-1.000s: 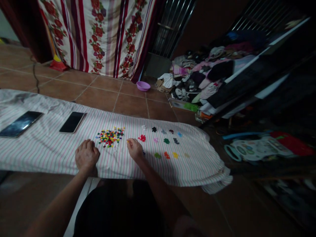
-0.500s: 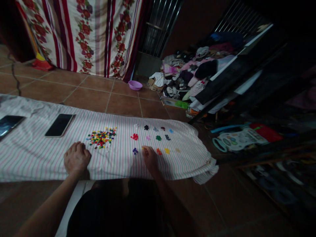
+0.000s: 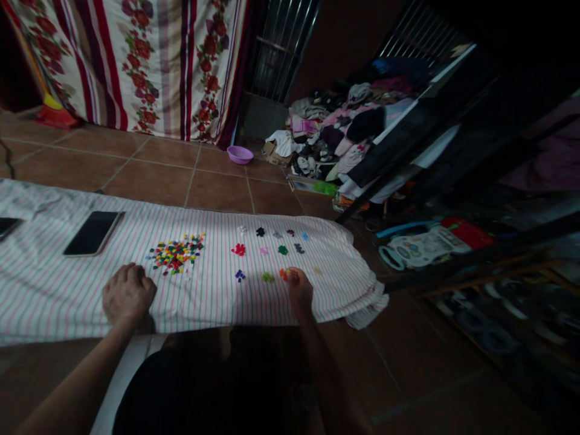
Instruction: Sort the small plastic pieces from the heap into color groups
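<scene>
My left hand (image 3: 129,294) rests on the striped cloth with its fingers curled under, and its palm is hidden. Just beyond it lies a mixed heap of small coloured pieces (image 3: 177,255). My right hand (image 3: 299,287) is closed in a pinch, its fingertips right beside the small orange pile (image 3: 283,274); what sits between them is too small to make out. To its left are a lime green pile (image 3: 267,277) and a dark blue pile (image 3: 240,275). Red pieces (image 3: 238,249), green pieces (image 3: 283,249) and black pieces (image 3: 260,231) lie in separate little piles farther back.
A phone (image 3: 93,234) lies left of the heap on the striped cloth (image 3: 217,302), with part of another dark device (image 3: 8,226) at the left edge. Beyond on the tiled floor are a purple basin (image 3: 240,155) and a clothes pile (image 3: 335,130).
My right hand has moved right, from the lime green pile, now uncovered, to the orange pile; it now hides the yellow pile. My left hand stays resting. The view has shifted slightly right.
</scene>
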The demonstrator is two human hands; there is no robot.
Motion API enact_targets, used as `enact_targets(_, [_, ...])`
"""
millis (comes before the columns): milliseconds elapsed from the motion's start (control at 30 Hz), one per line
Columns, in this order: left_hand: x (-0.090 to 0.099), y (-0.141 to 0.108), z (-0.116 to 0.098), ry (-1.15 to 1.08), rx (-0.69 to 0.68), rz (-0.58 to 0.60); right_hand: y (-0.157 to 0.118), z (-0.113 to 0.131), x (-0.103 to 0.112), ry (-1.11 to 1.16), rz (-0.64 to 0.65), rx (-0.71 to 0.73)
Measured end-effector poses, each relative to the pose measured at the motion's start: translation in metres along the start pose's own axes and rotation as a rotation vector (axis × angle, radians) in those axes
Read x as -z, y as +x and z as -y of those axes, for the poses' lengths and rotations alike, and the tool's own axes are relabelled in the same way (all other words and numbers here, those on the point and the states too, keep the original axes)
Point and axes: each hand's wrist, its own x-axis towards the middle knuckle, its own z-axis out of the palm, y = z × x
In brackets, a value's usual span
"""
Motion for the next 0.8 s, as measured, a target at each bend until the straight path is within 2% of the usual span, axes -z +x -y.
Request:
enact_targets(200, [0.000,0.000,0.001,0.009,-0.018,0.001,0.009,-0.023,0.016,-0.015,-0.060,-0.079])
enact_targets(367, [0.002,0.000,-0.001,-0.010,-0.021,0.017,0.025,-0.040,0.023,-0.043,-0.127,-0.065])
enact_targets(567, [0.003,0.000,-0.002,-0.005,-0.028,0.008,0.041,-0.055,0.017,-0.094,-0.041,-0.070])
enact_targets(800, [0.000,0.000,0.000,0.001,-0.030,-0.001,0.040,-0.054,0.012,-0.141,-0.018,-0.041])
